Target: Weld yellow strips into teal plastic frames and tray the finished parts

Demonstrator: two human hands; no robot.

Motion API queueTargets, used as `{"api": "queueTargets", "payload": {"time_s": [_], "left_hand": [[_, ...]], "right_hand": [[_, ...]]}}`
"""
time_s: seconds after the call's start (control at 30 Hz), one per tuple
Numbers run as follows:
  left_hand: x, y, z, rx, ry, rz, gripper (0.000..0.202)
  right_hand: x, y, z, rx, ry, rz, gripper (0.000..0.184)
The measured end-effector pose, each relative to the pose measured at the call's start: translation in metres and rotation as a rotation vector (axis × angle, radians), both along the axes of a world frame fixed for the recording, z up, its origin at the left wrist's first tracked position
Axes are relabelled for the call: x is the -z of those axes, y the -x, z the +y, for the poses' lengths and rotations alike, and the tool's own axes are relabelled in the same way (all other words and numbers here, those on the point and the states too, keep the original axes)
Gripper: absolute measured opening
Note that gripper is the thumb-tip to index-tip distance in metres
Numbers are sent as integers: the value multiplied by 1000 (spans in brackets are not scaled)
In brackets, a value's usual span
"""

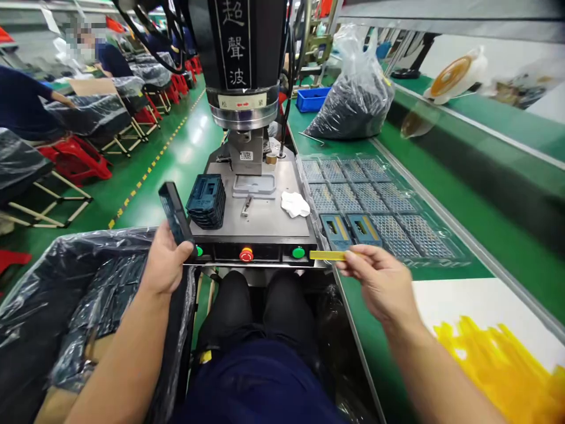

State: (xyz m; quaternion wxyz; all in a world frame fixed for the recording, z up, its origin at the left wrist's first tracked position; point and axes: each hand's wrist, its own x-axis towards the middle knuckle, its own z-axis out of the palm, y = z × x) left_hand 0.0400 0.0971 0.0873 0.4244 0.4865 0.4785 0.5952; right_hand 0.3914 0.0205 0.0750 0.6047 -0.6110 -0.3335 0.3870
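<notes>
My left hand (165,259) grips a dark plastic case (175,213), tilted on edge, over the left front corner of the machine base. Between the thumb and fingers of my right hand (379,277) is a thin yellow strip (327,255), pointing left past the green button (299,252). Beside the left hand, a stack of dark plastic covers (205,200) stands on the metal machine plate (269,227). Just beyond the right hand, a clear blister tray (441,244) holds several patterned dark pieces; two cases (336,231) with yellow strips lie in its front row.
The ultrasonic machine's black head (241,53) hangs above a grey fixture (253,185). A crumpled white cloth (295,204) lies on the plate. Yellow strips (494,359) cover white paper at right. A plastic-lined bin (88,235) is at left; a filled bag (353,88) stands behind. Co-workers sit far left.
</notes>
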Motion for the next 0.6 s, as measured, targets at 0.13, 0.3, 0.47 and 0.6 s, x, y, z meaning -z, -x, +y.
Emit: {"api": "queueTargets", "payload": {"time_s": [0.13,0.3,0.47,0.6], "left_hand": [[36,-18,-46,65,433,-274,62],[70,-41,-79,125,756,-367,48],[82,-59,-87,222,778,-515,52],[84,-76,-87,265,820,-601,37]], "right_hand": [[23,39,9,-80,45,244,44],[39,67,5,-164,123,328,41],[48,79,-10,-280,56,161,40],[53,83,-26,-267,-146,-372,23]]}}
